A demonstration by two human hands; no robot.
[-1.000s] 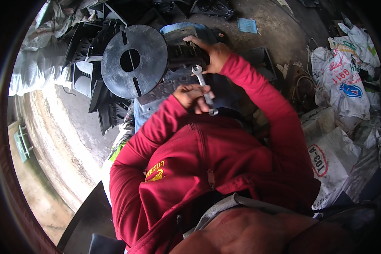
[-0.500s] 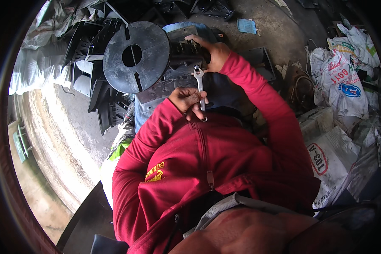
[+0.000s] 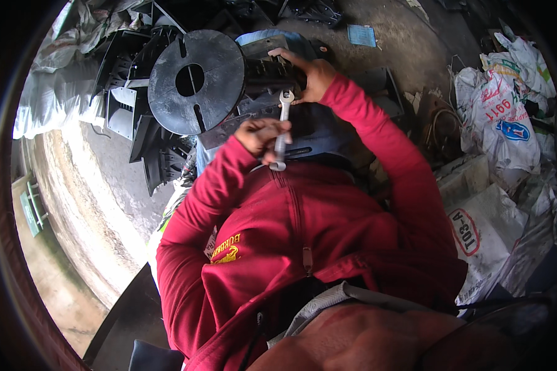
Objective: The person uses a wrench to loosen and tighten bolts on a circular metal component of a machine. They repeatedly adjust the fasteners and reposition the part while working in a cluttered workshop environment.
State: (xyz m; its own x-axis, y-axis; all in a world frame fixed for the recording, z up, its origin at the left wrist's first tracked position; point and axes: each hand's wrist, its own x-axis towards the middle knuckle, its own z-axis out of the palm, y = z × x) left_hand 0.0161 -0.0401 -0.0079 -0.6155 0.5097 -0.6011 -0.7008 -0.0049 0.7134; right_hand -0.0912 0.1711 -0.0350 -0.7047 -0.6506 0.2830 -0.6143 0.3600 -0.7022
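A double-ended metal wrench point(image 3: 284, 117) is pinched in my closed left hand point(image 3: 261, 135), its upper jaw just below my right hand. My right hand point(image 3: 314, 79) curls round the right end of a black part, one finger stretched along its top and the thumb lower down. This part has a round black disc point(image 3: 223, 80) with a centre hole and two slots at its left, and a darker body point(image 3: 267, 77) running right from it. It lies across my lap, over blue trousers point(image 3: 328, 133). Whether the wrench jaw grips a nut or bolt, I cannot tell.
Several black angular parts point(image 3: 145, 139) are piled at the left, with more behind. White printed sacks point(image 3: 498, 117) lie at the right, near a pale box point(image 3: 464, 182). A light blue paper point(image 3: 361, 35) is on the floor at the back. Clear plastic sheeting point(image 3: 59, 93) hangs far left.
My left hand has shifted left and slightly up, swinging the wrench's lower end to the left. The disc has moved slightly left, while my right hand stays nearly still on the part.
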